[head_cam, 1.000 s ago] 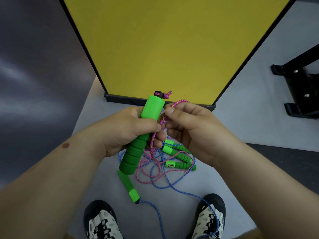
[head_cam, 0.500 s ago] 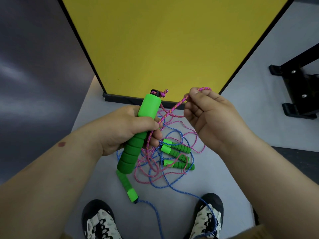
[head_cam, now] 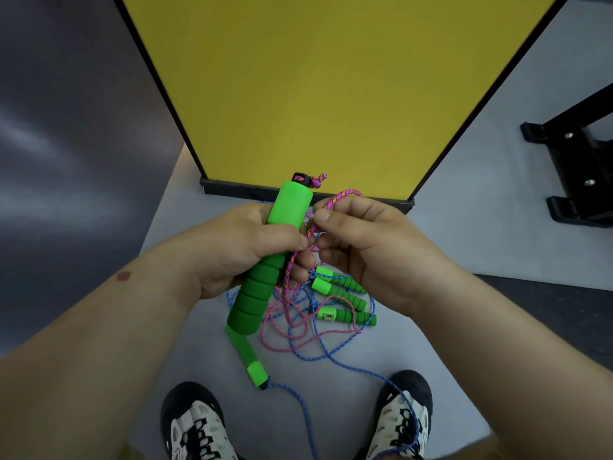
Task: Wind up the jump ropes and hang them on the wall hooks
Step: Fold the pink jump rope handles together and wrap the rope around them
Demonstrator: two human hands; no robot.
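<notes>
Where the grey floor [head_cam: 205, 353] meets it, a tall yellow panel [head_cam: 315, 88] in a black frame stands upright, its top cut off by the frame edge. At the far right a black metal stand [head_cam: 577, 180] is only partly in view. Two black-and-white shoes [head_cam: 195, 426] show at the bottom edge, both cropped.

The left hand [head_cam: 238, 250] has its fingers wrapped round the large green foam handle [head_cam: 265, 263] held tilted above the floor; its palm hides the handle's middle. At the handle's top a black cap and a pink knot poke out. The right hand [head_cam: 368, 247] pinches a loop of the pink rope [head_cam: 292, 313] between thumb and forefinger, just beside the handle; the other fingers curl under, and what they hold is hidden.

The pink rope hangs down into a tangle with the blue rope [head_cam: 351, 363] on the floor; which strand lies over which is hard to tell. Three green handles [head_cam: 345, 300] lie within the tangle, partly behind the right wrist, and a fourth handle [head_cam: 248, 360] lies partly hidden under the held one. The blue rope trails over the right shoe.
</notes>
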